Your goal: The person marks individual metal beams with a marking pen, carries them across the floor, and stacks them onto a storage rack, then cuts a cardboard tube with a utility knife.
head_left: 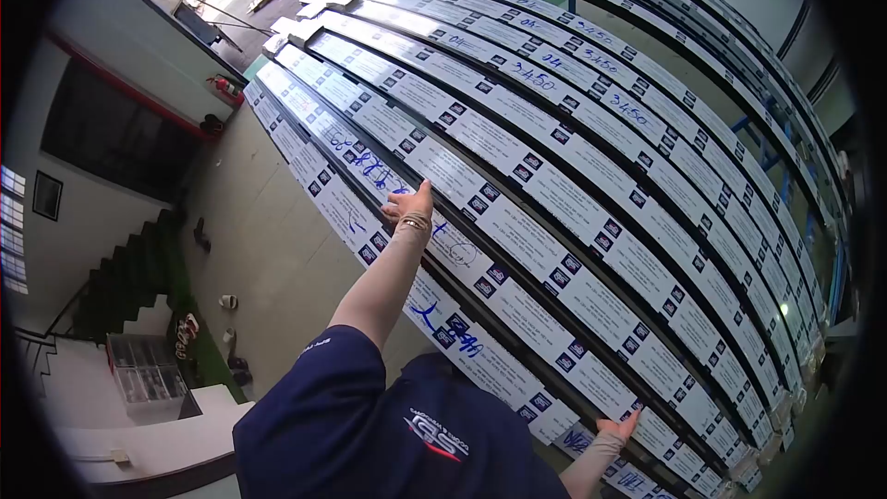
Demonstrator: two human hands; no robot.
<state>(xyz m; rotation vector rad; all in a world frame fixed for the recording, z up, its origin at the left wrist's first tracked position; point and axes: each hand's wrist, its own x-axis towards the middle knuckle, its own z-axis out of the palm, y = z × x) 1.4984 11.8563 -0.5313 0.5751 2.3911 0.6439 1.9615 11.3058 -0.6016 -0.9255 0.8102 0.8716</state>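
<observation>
Long metal profiles point(517, 282) wrapped in white printed protective film lie side by side in front of me, with dark gaps between them. My left hand point(408, 207) is closed at a profile near the front, beside blue handwriting on its film. Further along, toward the lower right, my right hand point(621, 428) grips the edge of what looks like the same profile. Its fingertips lie on the film, while the underside of the grip is hidden. The frontmost profile point(434, 323) passes under my left forearm and also bears blue handwriting.
Blue rack posts point(748, 134) show behind the profiles. To the left are a concrete floor point(277, 231), green stairs point(129, 268), a fire extinguisher point(224, 85) on the wall, and a small white cup-like object point(228, 301). An opening to a yard is at the top left.
</observation>
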